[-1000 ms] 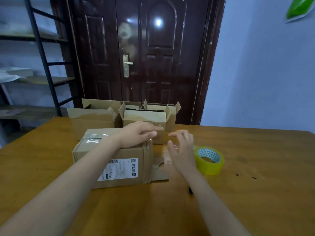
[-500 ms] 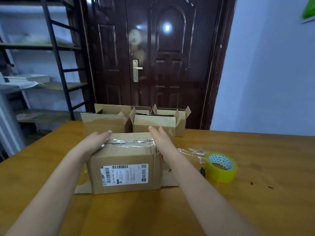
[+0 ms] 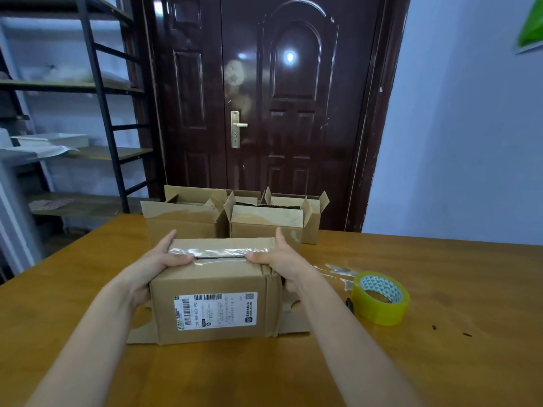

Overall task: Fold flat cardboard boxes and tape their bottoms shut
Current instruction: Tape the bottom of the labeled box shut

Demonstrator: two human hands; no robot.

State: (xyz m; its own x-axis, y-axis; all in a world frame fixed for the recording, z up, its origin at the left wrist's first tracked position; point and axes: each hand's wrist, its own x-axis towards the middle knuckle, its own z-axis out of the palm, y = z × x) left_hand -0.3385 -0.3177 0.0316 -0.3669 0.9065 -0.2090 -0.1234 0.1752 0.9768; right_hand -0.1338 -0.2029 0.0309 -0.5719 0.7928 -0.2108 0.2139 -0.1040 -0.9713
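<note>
Taped box (image 3: 216, 292), inverted on counter (image 3: 440, 362): left hand (image 3: 158, 261) and right hand (image 3: 279, 257) grip its ends, thumbs on seam; next, turn upright beside far boxes (image 3: 264, 221).

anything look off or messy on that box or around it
The tape strip on the held box is wrinkled, its seam still showing dark. A crumpled loose tape piece lies on the table beside the tape roll.

A dark brown panelled double door (image 3: 258, 113) with a brass lever handle (image 3: 236, 129) is seen at the far side. A black-framed metal shelving unit (image 3: 100, 92) is set at the far left, white sheets (image 3: 44, 143) laid on it. A pale blue wall (image 3: 458, 142) is seen at right, a green item (image 3: 530, 24) fixed high on it.
</note>
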